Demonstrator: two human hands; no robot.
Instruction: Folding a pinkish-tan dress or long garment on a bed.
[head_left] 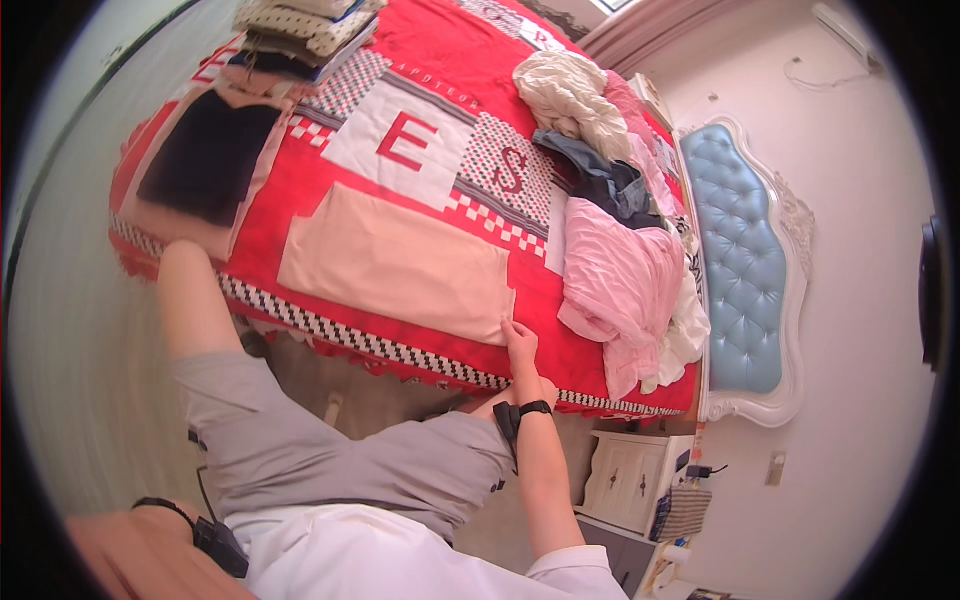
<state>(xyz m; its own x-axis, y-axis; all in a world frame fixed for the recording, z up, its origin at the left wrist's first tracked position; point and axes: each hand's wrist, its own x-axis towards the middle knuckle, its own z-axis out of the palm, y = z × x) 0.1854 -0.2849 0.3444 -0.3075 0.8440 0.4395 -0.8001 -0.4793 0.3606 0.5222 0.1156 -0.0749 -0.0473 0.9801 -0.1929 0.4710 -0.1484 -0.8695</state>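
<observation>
A smooth peach garment, perhaps trousers [395, 262], lies flat along the front of the bed, folded into a long rectangle. My right hand [517, 340] is closed on its near right corner, fingers pinched at the edge. At the lower left, my left forearm [130, 560] comes in with a black band and small device at the wrist; the fingers of that hand are hidden. To the left, a black garment [208, 160] is spread on a second peach garment [180, 228], beside my bare left knee [190, 268].
The bed has a red patterned cover [440, 40]. Folded clothes [300, 35] are stacked at the far left. Rumpled pink [620, 280], cream [570, 90] and dark blue [590, 170] cloth is heaped at the right, by a blue tufted headboard [740, 270]. A white nightstand [625, 480] stands below.
</observation>
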